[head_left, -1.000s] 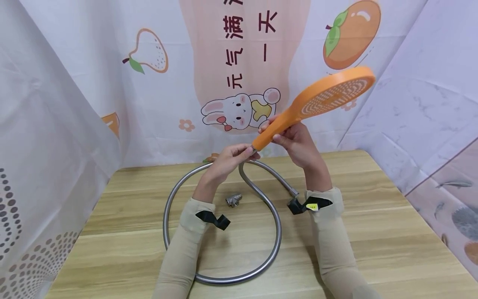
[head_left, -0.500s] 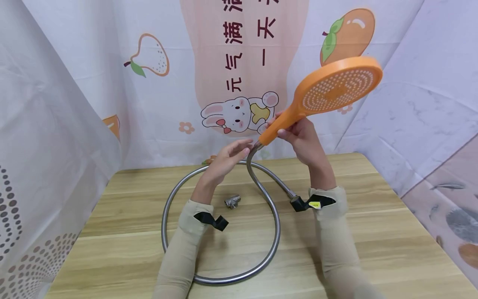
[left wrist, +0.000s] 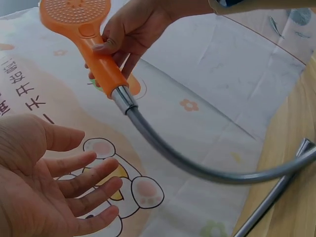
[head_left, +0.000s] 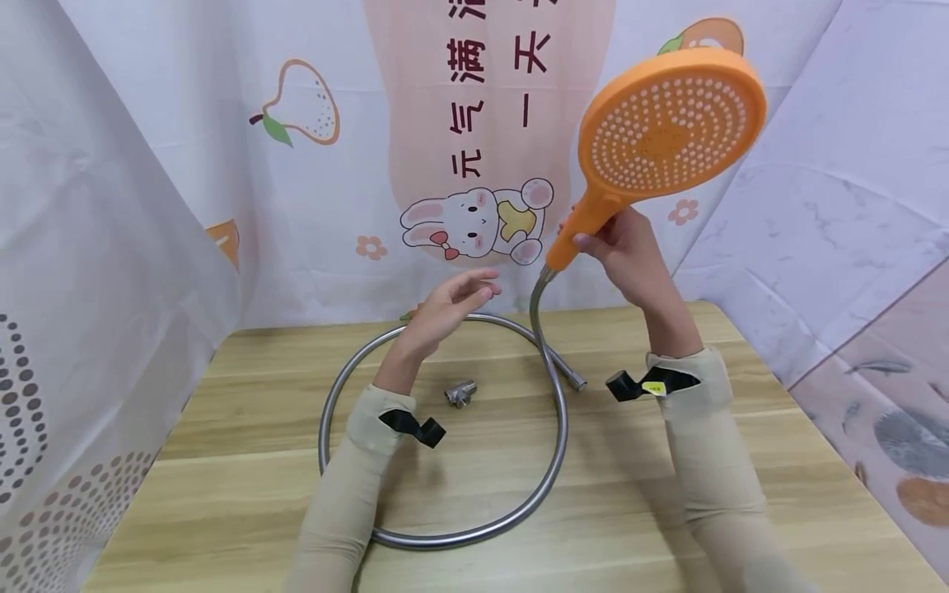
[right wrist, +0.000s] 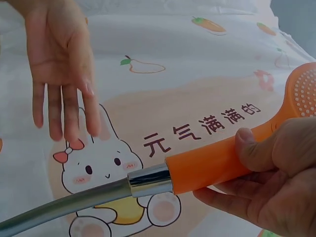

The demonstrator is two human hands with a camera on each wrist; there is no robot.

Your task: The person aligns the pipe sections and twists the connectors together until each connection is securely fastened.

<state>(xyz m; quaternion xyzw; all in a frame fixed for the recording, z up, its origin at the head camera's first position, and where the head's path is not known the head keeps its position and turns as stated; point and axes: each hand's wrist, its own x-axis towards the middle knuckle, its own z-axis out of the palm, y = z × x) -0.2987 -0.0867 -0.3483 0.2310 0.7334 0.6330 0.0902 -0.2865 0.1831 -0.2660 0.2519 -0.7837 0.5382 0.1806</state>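
Note:
An orange shower head [head_left: 667,132] is held up by its handle in my right hand [head_left: 630,251], thumb on one side and fingers behind. Its round spray face with pale nozzles tilts toward the head camera. A metal shower hose [head_left: 561,412] joins the handle's lower end through a shiny metal collar [right wrist: 149,180], then drops and loops over the table. My left hand [head_left: 445,309] hovers to the left of the collar, apart from it and holding nothing. In the left wrist view, the left hand's fingers [left wrist: 94,185] spread loosely beside the hose.
A small metal valve fitting [head_left: 460,394] lies on the wooden table [head_left: 222,461] inside the hose loop. The hose's free end [head_left: 577,381] rests on the table toward the right. A printed curtain [head_left: 319,222] hangs right behind the table.
My left hand has let go of the hose end at the handle. My right hand has moved up and right with the shower head, turning its spray face toward the camera and lifting the hose.

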